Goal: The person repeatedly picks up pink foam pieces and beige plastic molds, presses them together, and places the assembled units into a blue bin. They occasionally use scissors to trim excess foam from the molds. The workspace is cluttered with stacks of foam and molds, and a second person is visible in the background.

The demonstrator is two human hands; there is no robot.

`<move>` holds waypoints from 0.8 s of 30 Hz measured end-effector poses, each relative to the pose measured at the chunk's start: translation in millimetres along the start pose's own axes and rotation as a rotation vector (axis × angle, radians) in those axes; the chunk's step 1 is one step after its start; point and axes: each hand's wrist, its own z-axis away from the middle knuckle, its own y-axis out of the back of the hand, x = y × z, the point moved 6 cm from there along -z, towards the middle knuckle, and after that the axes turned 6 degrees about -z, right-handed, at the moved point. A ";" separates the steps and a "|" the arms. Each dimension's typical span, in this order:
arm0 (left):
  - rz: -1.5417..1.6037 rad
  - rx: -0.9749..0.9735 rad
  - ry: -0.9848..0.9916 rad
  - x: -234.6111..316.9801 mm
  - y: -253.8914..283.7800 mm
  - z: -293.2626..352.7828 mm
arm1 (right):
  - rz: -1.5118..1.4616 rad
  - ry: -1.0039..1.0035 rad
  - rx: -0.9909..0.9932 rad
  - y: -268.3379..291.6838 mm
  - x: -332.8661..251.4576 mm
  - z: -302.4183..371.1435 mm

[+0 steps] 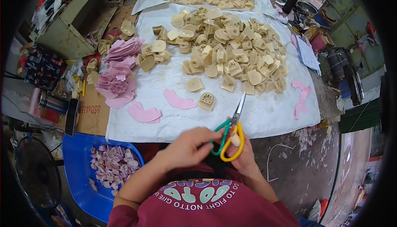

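A pair of scissors (234, 121), with one green and one yellow handle, points up and away at the table's front edge. My right hand (247, 154) is closed around it by the handles. A small pale bit shows inside the yellow loop; whether it is a fingertip or a piece is unclear. From the left, my left hand (188, 148) reaches across with bent fingers, its fingertips at the green loop. Just beyond the hands sits a beige moulded block (206, 101) with a hollowed face. Two curved pink cut pieces (180, 99) lie flat to its left.
A large heap of beige moulded pieces (235, 49) covers the white sheet (161, 76), with another behind. Stacked pink pieces (118, 76) stand at the left, a pink strip (302, 96) at the right. A blue tub (78, 165) of pink-covered pieces and a fan (37, 171) are lower left.
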 end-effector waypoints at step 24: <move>1.045 0.512 0.644 -77.9 12.5 -47.3 | 0.673 -0.186 -0.089 -6.7 -16.2 21.4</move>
